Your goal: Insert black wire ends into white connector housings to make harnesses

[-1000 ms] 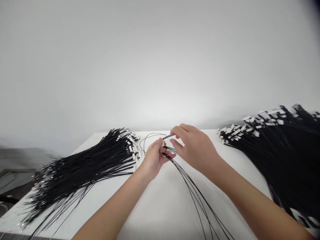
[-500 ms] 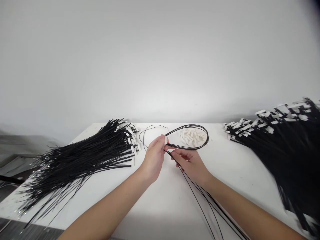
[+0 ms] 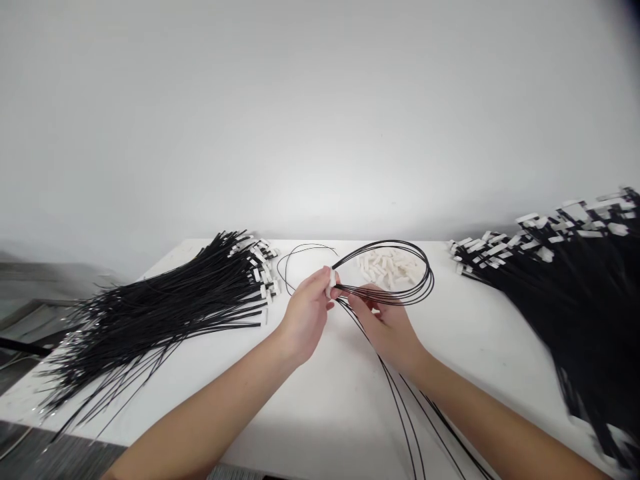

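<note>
My left hand (image 3: 309,310) is closed, pinching a small white connector (image 3: 331,283) between thumb and fingers. Thin black wires (image 3: 424,259) run from it to the right in a wide loop and come back toward the hands. Just right of it, my right hand (image 3: 385,323) has its fingers curled at the lower side of that loop, thumb against the wires; its fingertips are partly hidden. Loose wire tails hang past the right forearm to the table's front. Behind the left hand, a single thin wire (image 3: 287,252) curves out to the left.
On the white table (image 3: 310,407), a heap of white connectors (image 3: 385,267) lies behind the loop. To the left is a large bundle of black wires (image 3: 170,307) with white ends. A bigger black bundle (image 3: 585,307) spreads along the right. A grey wall (image 3: 320,120) stands behind.
The wire loop has grown wider to the right and its strands have spread apart. My right hand has risen slightly to the loop's lower side. The left hand keeps its pinch.
</note>
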`<state>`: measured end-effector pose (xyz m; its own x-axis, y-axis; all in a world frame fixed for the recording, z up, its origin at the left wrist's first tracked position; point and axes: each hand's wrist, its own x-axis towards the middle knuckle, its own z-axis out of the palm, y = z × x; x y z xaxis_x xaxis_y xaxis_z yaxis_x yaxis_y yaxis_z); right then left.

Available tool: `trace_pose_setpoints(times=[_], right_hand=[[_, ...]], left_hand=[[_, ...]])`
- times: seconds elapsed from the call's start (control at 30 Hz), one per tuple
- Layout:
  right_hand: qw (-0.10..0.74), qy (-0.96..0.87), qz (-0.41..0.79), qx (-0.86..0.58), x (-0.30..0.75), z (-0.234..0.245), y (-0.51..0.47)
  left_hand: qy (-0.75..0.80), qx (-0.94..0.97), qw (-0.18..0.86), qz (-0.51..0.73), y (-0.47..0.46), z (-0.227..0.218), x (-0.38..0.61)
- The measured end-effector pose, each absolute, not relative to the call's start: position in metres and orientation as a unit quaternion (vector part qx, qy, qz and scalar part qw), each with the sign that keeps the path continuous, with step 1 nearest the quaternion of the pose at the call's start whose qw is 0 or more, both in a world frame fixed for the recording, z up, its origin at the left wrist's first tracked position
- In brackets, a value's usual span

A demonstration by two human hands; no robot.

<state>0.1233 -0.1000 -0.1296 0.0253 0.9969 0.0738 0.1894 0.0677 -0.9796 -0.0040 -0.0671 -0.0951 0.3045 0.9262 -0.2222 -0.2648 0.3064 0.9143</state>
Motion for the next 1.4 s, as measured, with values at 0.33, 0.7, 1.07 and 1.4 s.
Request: trace_pose_setpoints(times=[0.33, 0.7, 1.07, 1.4], right_hand=[[0.260, -0.578, 0.635, -0.442, 0.181, -0.095, -0.094], [0.602, -0.378, 0.657, -0.250, 0.211, -0.082, -0.088], [0.762, -0.255, 0.488, -0.340, 0.210, -0.088, -0.070], [0.488, -0.561, 0.465, -0.481, 0.172, -0.084, -0.102]], left_hand=[[0.411, 0.280, 0.715, 0.491, -0.052, -0.097, -0.010], [0.454, 0.285, 0.703, 0.468, -0.042, -0.103, -0.012], [0.419, 0.381, 0.710, 0.419, -0.049, -0.107, -0.011], [0.381, 0.396, 0.726, 0.413, -0.053, -0.101, -0.009]])
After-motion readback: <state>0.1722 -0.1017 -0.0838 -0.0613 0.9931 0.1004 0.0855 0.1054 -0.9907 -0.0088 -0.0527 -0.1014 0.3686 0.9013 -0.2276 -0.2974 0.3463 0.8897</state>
